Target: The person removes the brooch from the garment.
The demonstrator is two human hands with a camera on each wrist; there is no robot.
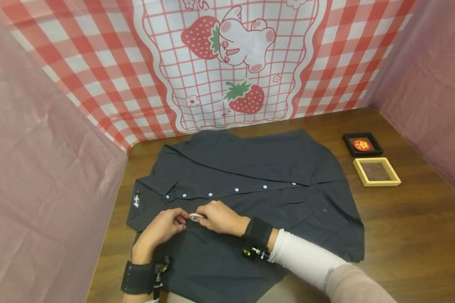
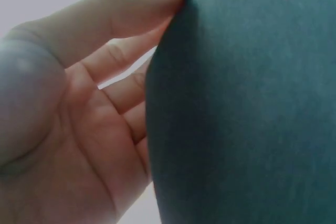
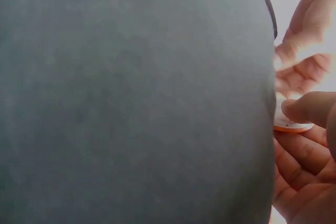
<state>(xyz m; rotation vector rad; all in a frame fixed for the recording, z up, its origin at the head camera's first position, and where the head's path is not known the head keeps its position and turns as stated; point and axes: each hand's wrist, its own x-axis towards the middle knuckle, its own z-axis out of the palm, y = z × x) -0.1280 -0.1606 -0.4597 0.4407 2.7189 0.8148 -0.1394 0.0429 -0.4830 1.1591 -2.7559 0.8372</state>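
A dark grey button-up shirt (image 1: 227,168) lies spread over the wooden table, its collar to the left. My right hand (image 1: 220,216) pinches a small round badge (image 1: 194,217) between thumb and fingers, its pale back up and an orange rim showing. In the right wrist view, the thumb presses on the badge (image 3: 296,121) while shirt cloth covers most of the picture. Just left of the badge, my left hand (image 1: 164,227) pinches the shirt front. The left wrist view shows its thumb (image 2: 126,14) at a raised fold of the cloth (image 2: 252,98).
At the right of the table, a black square tray (image 1: 349,147) holds a red round badge with a yellow star (image 1: 362,145). A pale yellow square tray (image 1: 390,183) stands in front of it. A checked strawberry cloth (image 1: 246,50) hangs behind, with pink cloth at both sides.
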